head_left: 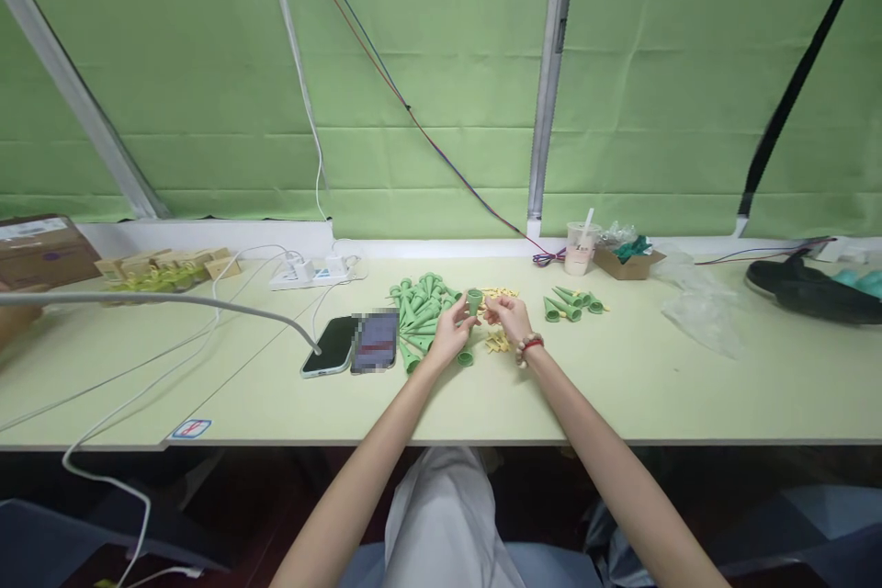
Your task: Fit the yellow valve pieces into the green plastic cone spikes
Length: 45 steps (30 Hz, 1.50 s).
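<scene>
My left hand is closed around a small green plastic cone, held upright with its open end up. My right hand, with a beaded bracelet at the wrist, pinches something small and pale next to the cone; I cannot make out what. A pile of the same green cones lies just left of my hands. Small yellowish pieces are scattered behind and under my hands. A few more green cones lie to the right. One loose green piece rests below my left hand.
Two phones lie left of the pile, one on a charging cable. A power strip, a drink cup with a straw, a small cardboard box, a plastic bag and a dark object stand along the table's back and right.
</scene>
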Motion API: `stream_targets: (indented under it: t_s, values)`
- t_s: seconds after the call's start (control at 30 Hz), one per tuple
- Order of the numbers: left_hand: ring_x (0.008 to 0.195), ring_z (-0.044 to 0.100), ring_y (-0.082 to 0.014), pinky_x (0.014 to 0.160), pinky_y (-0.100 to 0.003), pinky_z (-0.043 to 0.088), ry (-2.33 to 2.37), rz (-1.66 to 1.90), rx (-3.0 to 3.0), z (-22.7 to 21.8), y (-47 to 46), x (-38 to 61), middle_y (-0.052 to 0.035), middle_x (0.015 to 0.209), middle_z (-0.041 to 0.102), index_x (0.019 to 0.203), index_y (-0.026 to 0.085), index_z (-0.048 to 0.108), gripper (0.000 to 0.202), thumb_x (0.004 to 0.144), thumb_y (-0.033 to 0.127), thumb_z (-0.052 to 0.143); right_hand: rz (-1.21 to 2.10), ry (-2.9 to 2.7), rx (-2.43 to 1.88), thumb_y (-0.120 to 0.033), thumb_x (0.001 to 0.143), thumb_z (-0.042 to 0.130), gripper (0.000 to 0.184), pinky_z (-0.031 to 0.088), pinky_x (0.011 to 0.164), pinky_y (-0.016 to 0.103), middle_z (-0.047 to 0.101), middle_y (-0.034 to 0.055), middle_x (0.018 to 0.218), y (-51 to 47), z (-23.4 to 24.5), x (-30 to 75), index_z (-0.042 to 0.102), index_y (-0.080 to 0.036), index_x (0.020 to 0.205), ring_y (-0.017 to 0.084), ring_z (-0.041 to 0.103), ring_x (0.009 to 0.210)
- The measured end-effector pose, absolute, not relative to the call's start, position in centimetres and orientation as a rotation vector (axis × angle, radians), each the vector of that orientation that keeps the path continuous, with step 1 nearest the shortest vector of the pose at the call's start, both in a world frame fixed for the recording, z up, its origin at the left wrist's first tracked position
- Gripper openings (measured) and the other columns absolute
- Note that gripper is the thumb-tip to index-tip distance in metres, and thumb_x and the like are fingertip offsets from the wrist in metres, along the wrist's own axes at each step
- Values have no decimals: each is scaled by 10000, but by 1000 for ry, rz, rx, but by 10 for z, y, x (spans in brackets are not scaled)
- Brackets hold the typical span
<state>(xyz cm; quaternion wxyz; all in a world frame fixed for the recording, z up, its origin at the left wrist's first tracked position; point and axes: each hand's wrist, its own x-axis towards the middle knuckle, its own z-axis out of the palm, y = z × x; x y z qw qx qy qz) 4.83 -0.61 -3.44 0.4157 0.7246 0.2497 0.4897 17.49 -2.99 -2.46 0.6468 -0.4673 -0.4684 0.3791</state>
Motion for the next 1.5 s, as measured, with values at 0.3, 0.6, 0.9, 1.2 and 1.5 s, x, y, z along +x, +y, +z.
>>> stream_targets:
  t_s: [0.3,0.6,0.9,1.2,1.5]
  values:
    - [728,585,-139,695,-247,460,718,1258,1902,-31,-5,48,-60,829,638,942,118,601,239,747,201,492,639,-1339,-1205,-464,813,379,370,412,566,272,569,22,541,-35,-29,174,519,-181,619,147,539,529]
    - [669,594,-156,626,-254,456,720,1231,1734,-35,-1,46,-55,748,641,870,116,621,241,686,265,576,570,-1488,-1068,-524,816,322,439,402,598,288,427,-3,508,-34,-31,174,363,-218,503,144,439,531]
    - [657,594,-151,611,-259,456,810,1314,1685,-31,-3,47,-80,807,654,994,93,605,357,667,236,596,740,-1327,-1124,-574,783,347,415,365,458,248,459,-18,540,-34,-31,169,439,-201,625,106,414,423]
    - [493,556,-120,469,-222,402,799,1227,1725,-36,-3,47,-47,699,631,856,105,638,290,675,328,604,153,-1611,-1241,-403,803,398,267,376,624,278,512,17,649,-35,-36,177,426,-218,612,161,467,629]
    - [579,562,-136,610,-282,458,823,1341,1784,-31,-5,45,-94,913,676,933,128,674,298,671,257,617,1162,-1059,-966,-598,758,310,469,346,423,249,261,-54,413,-26,-33,163,204,-234,482,97,304,367]
